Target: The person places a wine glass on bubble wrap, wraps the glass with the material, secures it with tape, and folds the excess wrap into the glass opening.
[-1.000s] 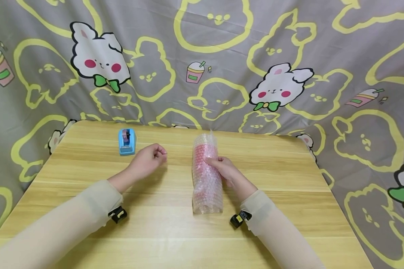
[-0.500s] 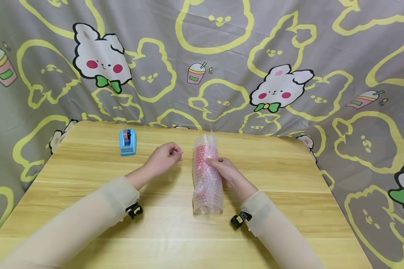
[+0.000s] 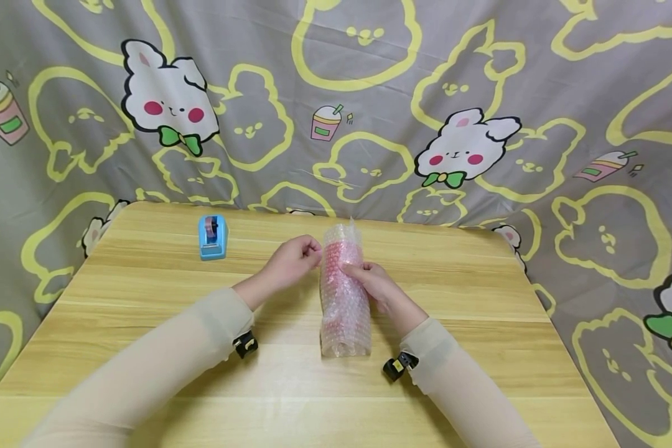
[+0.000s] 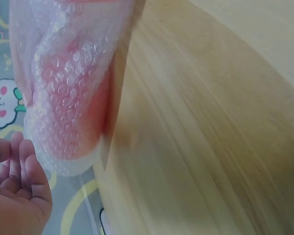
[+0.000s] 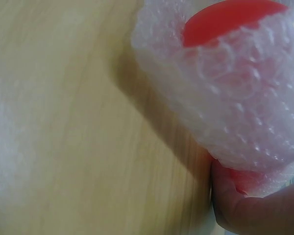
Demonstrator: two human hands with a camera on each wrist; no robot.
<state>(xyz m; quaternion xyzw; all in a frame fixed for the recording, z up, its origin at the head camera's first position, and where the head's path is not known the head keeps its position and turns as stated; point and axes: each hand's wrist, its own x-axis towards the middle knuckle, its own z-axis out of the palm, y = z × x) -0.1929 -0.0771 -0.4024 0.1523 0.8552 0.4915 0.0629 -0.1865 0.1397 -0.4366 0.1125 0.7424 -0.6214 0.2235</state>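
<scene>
A long red thing rolled in clear bubble wrap point(image 3: 344, 311) lies near the middle of the wooden table, lengthways away from me. Its wrapped surface shows large in the left wrist view, while a smooth red rounded part point(image 5: 230, 19) peeks from the wrap in the right wrist view. My right hand point(image 3: 382, 287) holds the roll from the right, thumb on top and other fingers hidden. My left hand point(image 3: 294, 261), fingers curled and thumb against the fingertips, is close beside the roll's far left side. Anything thin between those fingertips is too small to make out.
A blue tape dispenser point(image 3: 212, 239) with a small roll in it stands at the back left of the wooden table point(image 3: 470, 373). A grey patterned curtain point(image 3: 369, 81) hangs behind the table and at both sides.
My left hand has moved right, from near the tape dispenser's side to right beside the bubble-wrapped roll. My right hand and the roll have stayed in place.
</scene>
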